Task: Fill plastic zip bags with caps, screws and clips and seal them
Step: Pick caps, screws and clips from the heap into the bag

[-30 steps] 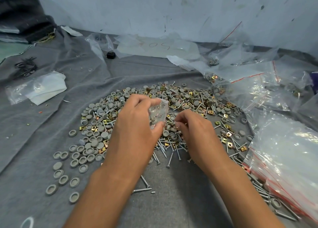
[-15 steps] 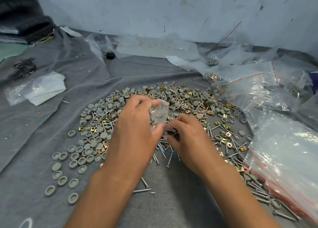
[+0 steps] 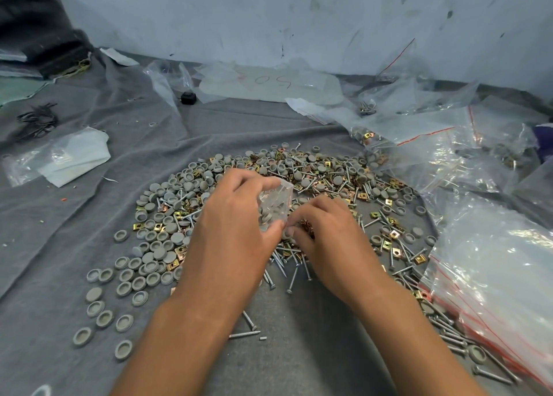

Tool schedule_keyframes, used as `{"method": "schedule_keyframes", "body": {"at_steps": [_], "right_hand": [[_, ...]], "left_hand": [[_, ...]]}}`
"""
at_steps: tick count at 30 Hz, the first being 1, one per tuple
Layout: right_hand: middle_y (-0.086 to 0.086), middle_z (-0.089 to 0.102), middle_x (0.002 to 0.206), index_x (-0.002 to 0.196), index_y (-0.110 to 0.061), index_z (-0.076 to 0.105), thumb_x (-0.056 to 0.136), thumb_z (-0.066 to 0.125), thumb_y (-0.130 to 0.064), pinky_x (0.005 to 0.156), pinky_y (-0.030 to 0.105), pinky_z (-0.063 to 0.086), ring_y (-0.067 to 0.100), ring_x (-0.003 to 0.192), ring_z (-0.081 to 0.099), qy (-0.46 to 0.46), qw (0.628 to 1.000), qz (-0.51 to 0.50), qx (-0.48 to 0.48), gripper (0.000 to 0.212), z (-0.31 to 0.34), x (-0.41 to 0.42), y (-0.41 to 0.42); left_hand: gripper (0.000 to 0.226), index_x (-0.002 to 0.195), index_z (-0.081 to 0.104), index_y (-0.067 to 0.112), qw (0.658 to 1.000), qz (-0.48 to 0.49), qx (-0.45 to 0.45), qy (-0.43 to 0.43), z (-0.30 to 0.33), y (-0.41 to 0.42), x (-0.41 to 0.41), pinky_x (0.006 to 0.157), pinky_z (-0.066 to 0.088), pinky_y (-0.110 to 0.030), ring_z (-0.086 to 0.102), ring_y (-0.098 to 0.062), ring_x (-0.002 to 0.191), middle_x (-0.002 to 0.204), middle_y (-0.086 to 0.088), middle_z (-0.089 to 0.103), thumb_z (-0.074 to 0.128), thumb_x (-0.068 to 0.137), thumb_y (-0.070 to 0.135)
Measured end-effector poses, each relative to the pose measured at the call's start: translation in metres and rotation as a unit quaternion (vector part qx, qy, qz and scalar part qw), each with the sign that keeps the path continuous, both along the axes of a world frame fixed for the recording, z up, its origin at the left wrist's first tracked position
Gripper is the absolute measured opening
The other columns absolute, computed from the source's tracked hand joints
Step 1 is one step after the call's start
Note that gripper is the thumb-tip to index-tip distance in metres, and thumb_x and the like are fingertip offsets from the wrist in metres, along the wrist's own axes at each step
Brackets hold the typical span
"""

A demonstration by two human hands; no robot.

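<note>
Bag: small clear plastic zip bag, centre of frame, grey caps inside; thin, limp, slick, best held at its mouth edges
Left hand: fingers clamped on the bag
Right hand: fingers pinched on small copper-coloured clips beside the bag
Pile: loose grey round plastic caps, light, rigid

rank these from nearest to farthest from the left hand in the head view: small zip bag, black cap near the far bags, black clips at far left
1. small zip bag: pinched in the left hand itself, over the pile.
2. black cap: beyond the pile, toward the wall.
3. black clips: far left edge of the cloth.
</note>
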State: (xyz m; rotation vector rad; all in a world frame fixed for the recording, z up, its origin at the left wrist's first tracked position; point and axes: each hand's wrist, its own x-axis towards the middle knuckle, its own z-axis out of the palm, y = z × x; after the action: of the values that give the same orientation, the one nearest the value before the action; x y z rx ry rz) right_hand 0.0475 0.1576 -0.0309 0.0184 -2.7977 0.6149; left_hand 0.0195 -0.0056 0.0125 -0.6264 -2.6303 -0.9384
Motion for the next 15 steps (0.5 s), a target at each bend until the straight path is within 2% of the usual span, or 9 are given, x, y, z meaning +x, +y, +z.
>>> {"method": "schedule_keyframes", "body": {"at_steps": [4, 8, 11, 13, 14, 15], "right_hand": [[-0.018, 0.058, 0.095, 0.100, -0.033, 0.058, 0.101, 0.058, -0.029, 0.072, 0.023, 0.041, 0.002, 0.088, 0.052, 0.003, 0.994, -0.032, -0.107, 0.004, 0.005, -0.003, 0.004], [-0.021, 0.058, 0.086, 0.097, -0.035, 0.055, 0.101, 0.057, -0.027, 0.069, 0.009, 0.040, -0.006, 0.087, 0.054, 0.018, 0.990, -0.025, -0.138, 0.009, 0.011, 0.003, 0.007], [-0.021, 0.059, 0.086, 0.095, -0.035, 0.057, 0.100, 0.059, -0.030, 0.066, 0.015, 0.040, -0.004, 0.082, 0.055, -0.028, 0.995, -0.011, -0.098, 0.007, 0.012, 0.007, 0.011], [-0.019, 0.061, 0.086, 0.094, -0.036, 0.060, 0.100, 0.059, -0.038, 0.063, 0.017, 0.039, -0.005, 0.077, 0.056, -0.063, 0.994, -0.028, -0.086, 0.006, 0.009, 0.006, 0.012], [-0.017, 0.064, 0.087, 0.095, -0.035, 0.061, 0.101, 0.055, -0.044, 0.061, 0.015, 0.039, -0.006, 0.075, 0.057, -0.072, 0.987, -0.046, -0.136, 0.012, 0.008, 0.004, 0.011], [-0.013, 0.069, 0.090, 0.098, -0.030, 0.063, 0.102, 0.049, -0.050, 0.059, 0.014, 0.041, -0.006, 0.073, 0.060, -0.084, 0.962, -0.069, -0.252, 0.025, 0.009, 0.000, 0.009]], "left_hand": [[0.055, 0.126, 0.061, 0.038, 1.000, 0.004, -0.011, 0.003, -0.001, 0.001, 0.000, 0.082, 0.041, -0.014, 0.048, 0.003, 0.089, 0.111, 0.022, 0.048, 0.083, 0.077, 0.032], [0.054, 0.127, 0.061, 0.037, 1.000, 0.002, -0.014, -0.004, 0.001, 0.001, 0.001, 0.074, 0.036, -0.004, 0.049, 0.004, 0.087, 0.111, 0.023, 0.047, 0.082, 0.077, 0.033], [0.054, 0.128, 0.061, 0.037, 1.000, -0.008, -0.017, -0.003, 0.001, 0.002, 0.002, 0.071, 0.036, 0.000, 0.047, 0.013, 0.091, 0.110, 0.025, 0.046, 0.082, 0.078, 0.033], [0.053, 0.127, 0.061, 0.037, 1.000, -0.013, -0.009, 0.005, 0.001, 0.002, 0.003, 0.074, 0.037, 0.001, 0.048, 0.012, 0.092, 0.110, 0.025, 0.046, 0.082, 0.078, 0.031], [0.052, 0.127, 0.061, 0.035, 1.000, -0.021, 0.001, 0.017, 0.002, 0.002, 0.003, 0.078, 0.037, 0.001, 0.050, 0.007, 0.091, 0.111, 0.023, 0.048, 0.081, 0.079, 0.029], [0.051, 0.126, 0.062, 0.032, 0.999, -0.034, 0.010, 0.036, 0.004, 0.003, 0.004, 0.083, 0.037, 0.001, 0.051, 0.004, 0.092, 0.113, 0.020, 0.051, 0.080, 0.078, 0.027]]}}
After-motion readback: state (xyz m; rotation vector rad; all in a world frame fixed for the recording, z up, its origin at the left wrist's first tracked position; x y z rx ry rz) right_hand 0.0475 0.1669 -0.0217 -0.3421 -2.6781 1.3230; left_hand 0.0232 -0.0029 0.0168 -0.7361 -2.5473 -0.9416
